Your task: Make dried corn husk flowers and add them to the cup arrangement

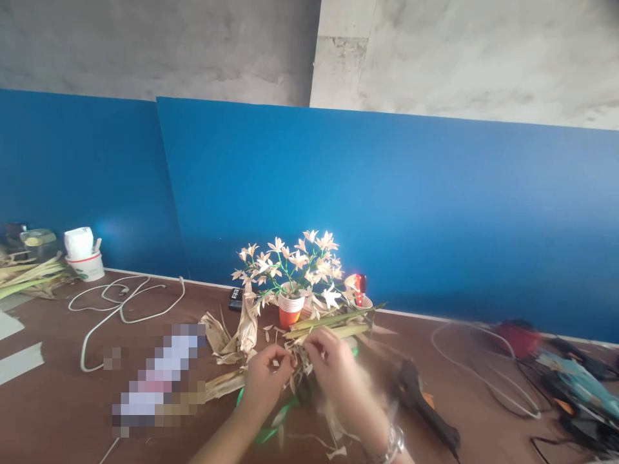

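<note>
My left hand (267, 374) and my right hand (333, 367) meet low in the middle, over the brown table (72, 412). Both have their fingers pinched together on small pale strips of dried leaf (294, 361) between them; the exact piece is blurred. Just beyond the hands lie green-yellow stalks (329, 325) and curled dry husks (232, 341). Behind these stands an orange and white paper cup (290, 310) holding a bunch of small cream handmade flowers (290, 261) on green stems. A green ribbon (275, 422) lies under my left wrist.
A black glue gun (425, 403) lies right of my hands. White cables (120, 303) loop at left, near a white cup (86, 264) and more stalks (26, 274). Tools and wires (570, 380) crowd the far right. A blue panel (387, 212) backs the table.
</note>
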